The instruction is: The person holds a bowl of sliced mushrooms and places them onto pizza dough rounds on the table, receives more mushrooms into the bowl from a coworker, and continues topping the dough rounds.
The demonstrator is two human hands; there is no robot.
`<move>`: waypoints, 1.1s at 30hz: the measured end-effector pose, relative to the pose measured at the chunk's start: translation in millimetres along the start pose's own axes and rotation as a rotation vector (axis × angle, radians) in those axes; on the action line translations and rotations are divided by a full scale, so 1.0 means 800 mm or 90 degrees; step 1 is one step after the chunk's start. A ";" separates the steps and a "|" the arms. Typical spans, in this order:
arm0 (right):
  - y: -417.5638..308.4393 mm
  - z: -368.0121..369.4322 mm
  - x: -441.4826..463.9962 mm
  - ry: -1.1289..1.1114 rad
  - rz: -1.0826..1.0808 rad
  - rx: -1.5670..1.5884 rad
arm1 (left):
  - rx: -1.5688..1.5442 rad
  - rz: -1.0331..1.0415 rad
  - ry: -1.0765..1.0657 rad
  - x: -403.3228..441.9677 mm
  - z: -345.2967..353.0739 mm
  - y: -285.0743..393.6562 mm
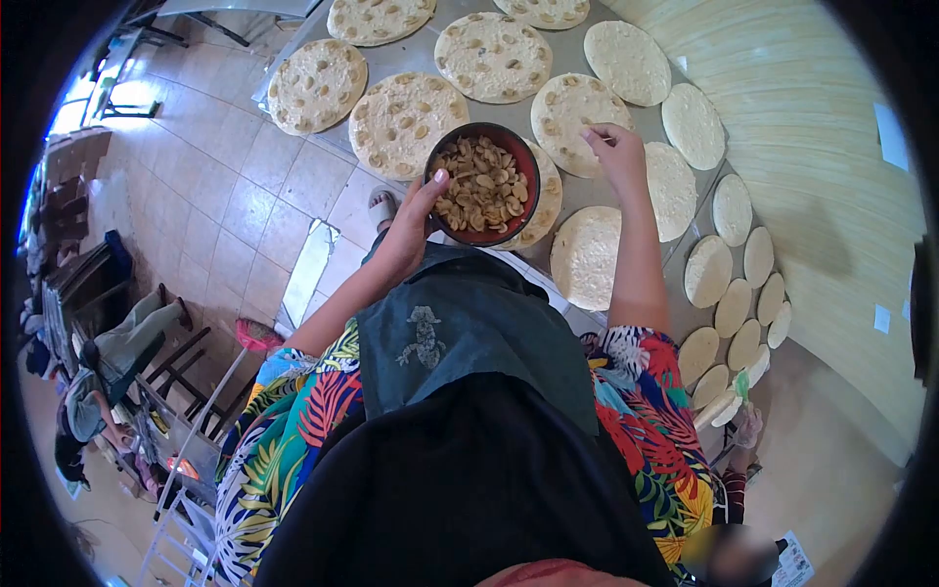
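My left hand [415, 220] grips a dark bowl with a red inside [534, 181], thumb over its rim. Pale brown pieces that look like mushroom slices [481, 186] fill it. To its right, my right hand [620, 157] is pinched above a round, cream-coated flatbread base [577, 108] dotted with slices; what is between the fingertips is too small to tell. Another dotted base [544, 201] lies partly hidden under the bowl. Several more dotted bases, such as this base [409, 125], lie further up. On the right, a base [587, 259] and its neighbours have coating but no slices.
The bases lie on a grey table [675, 264] against a pale wood-patterned wall [802, 127]. Smaller round bases [732, 308] continue along it to the right, near another person's hand [748, 428]. At lower left, another person [86, 416] is by racks on the tiled floor [249, 210].
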State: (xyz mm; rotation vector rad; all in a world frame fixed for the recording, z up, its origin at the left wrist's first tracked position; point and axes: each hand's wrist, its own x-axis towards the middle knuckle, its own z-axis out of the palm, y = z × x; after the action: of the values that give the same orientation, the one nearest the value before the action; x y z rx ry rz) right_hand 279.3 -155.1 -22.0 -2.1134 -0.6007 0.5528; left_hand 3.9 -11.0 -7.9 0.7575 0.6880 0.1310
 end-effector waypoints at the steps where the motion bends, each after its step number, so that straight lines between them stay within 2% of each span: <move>1: 0.033 0.002 0.019 -0.007 -0.008 -0.082 | 0.004 0.000 0.011 -0.003 0.003 0.003; 2: 0.056 0.006 0.034 -0.016 -0.017 -0.164 | 0.008 0.000 0.023 -0.005 0.005 0.005; 6: 0.089 0.021 0.058 -0.112 0.006 -0.269 | 0.007 0.012 0.037 -0.011 0.006 0.006; 8: 0.094 0.031 0.060 -0.093 -0.032 -0.352 | 0.001 0.020 0.023 -0.012 -0.002 0.003; 12: 0.077 0.030 0.062 -0.106 -0.056 -0.380 | -0.002 0.002 0.042 -0.012 -0.009 0.002; 14: 0.069 0.032 0.063 -0.032 -0.063 -0.452 | -0.010 0.012 0.026 -0.015 -0.008 0.006; 17: 0.072 0.038 0.063 0.020 -0.117 -0.405 | -0.019 0.013 0.008 -0.011 -0.009 0.009; 18: 0.070 0.042 0.061 0.018 -0.119 -0.402 | -0.017 0.015 0.010 -0.012 -0.009 0.012; 20: 0.066 0.046 0.052 -0.043 -0.127 -0.525 | -0.045 0.019 -0.012 -0.013 -0.008 0.014; 24: 0.032 0.043 0.030 0.012 -0.117 -0.487 | -0.076 0.032 -0.020 -0.010 -0.005 0.015; 26: -0.020 0.038 0.006 0.075 -0.199 -0.241 | -0.074 0.047 -0.026 -0.011 -0.005 0.017; 27: -0.051 0.038 -0.012 0.077 -0.197 -0.237 | -0.070 0.047 -0.025 -0.013 -0.003 0.020; 29: -0.108 0.046 -0.052 0.030 -0.243 -0.071 | -0.045 0.037 0.009 -0.015 0.003 0.024; 31: -0.131 0.062 -0.079 -0.024 -0.372 -0.069 | -0.032 0.024 -0.002 -0.007 -0.005 0.014; 32: -0.138 0.069 -0.087 -0.018 -0.370 -0.073 | -0.022 0.011 -0.005 -0.002 -0.009 0.009; 33: -0.143 0.076 -0.093 -0.060 -0.437 -0.136 | -0.020 0.011 -0.010 -0.004 -0.004 0.011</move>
State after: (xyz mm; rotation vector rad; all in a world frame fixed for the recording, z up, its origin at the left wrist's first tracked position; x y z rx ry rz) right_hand 160.5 -101.9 51.4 -1.9057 -1.4127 0.2004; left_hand 0.8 -3.5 -1.9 0.7332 0.6630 0.1509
